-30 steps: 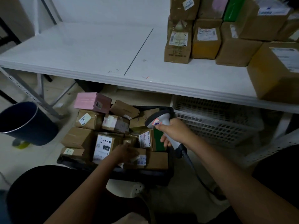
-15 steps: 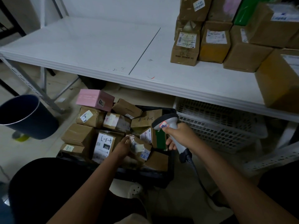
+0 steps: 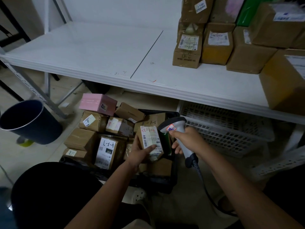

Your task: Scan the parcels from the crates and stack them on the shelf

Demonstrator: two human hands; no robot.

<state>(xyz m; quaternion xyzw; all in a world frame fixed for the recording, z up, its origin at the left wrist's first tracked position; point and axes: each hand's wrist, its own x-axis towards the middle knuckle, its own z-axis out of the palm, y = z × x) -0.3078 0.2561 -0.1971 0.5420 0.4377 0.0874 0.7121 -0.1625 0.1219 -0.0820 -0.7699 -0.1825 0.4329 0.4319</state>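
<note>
We note a white shelf (image 3: pixel 102 52) carrying brown cardboard boxes (image 3: pixel 247 53) and one green parcel (image 3: pixel 245 10). The black crate (image 3: pixel 165 182) contains brown parcels with white labels (image 3: pixel 82 139) and one pink box (image 3: pixel 97 104). The scanner (image 3: pixel 177 134) is grey, the bin (image 3: pixel 31 123) dark blue, the basket (image 3: pixel 222 129) white lattice.

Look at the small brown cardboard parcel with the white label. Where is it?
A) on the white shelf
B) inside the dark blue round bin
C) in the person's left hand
C: the left hand grips the small brown cardboard parcel above the crate, beside the grey handheld scanner held in the right hand.
</note>
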